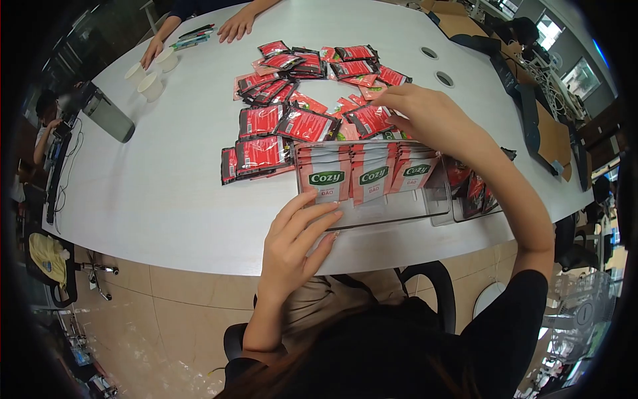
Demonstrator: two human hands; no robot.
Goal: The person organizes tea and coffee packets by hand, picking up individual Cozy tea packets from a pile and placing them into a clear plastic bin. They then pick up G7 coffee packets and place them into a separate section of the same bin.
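Observation:
A clear plastic box [399, 216] stands near the table's edge in front of me, with pink Cozy sachets [373, 178] upright in three rows. My left hand [296, 243] rests against its front left corner, fingers stretched and apart. Over the back of the box reaches my right hand [428, 120], its thumb and fingers closed around the right end of a red sachet [367, 121]. Many more red sachets [306, 125] lie in loose, overlapping heaps behind and left of the box. To its right, a second clear box holds dark red sachets [473, 196], partly hidden by my right forearm.
Across the white table [179, 193] rest another person's hands [236, 25], near several pens [193, 36]. Paper cups [151, 86] and a grey bottle [109, 116] stand at the left. Opened cardboard boxes [545, 126] line the right edge, near two round table holes [444, 79].

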